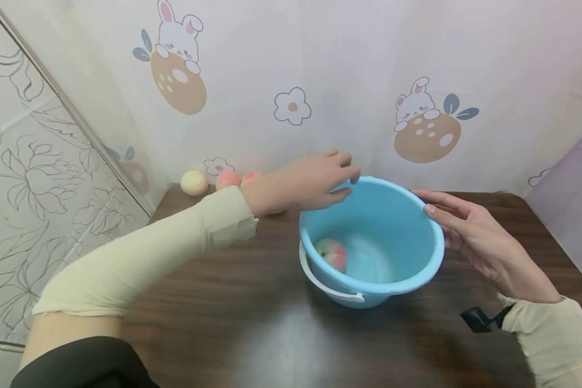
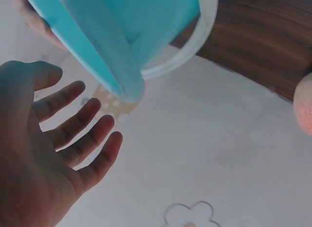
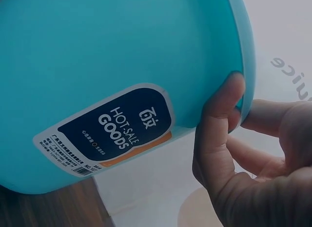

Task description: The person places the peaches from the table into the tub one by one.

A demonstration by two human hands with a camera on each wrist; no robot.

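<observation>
A light blue bucket point(image 1: 368, 231) stands on the brown table, tipped a little so its mouth faces the head camera. One pink and yellow peach point(image 1: 332, 255) lies inside it, against the left wall. My right hand point(image 1: 480, 231) grips the bucket's right rim, thumb over the edge and fingers along the outer wall. Above the bucket's left rim hovers my left hand point(image 1: 320, 179), its fingers loosely bent; the left wrist view shows the palm point(image 2: 44, 173) bare. On the bucket's left side hangs its white handle point(image 1: 327, 288). A label point(image 3: 117, 127) shows on the outer wall in the right wrist view.
At the back left of the table point(image 1: 213, 323) sit a pale yellow peach point(image 1: 194, 183) and a pink one point(image 1: 228, 179), with another peach point(image 1: 250, 177) partly hidden by my left wrist. A curtain point(image 1: 349, 64) printed with rabbits and flowers hangs behind. A patterned panel point(image 1: 43, 178) stands left.
</observation>
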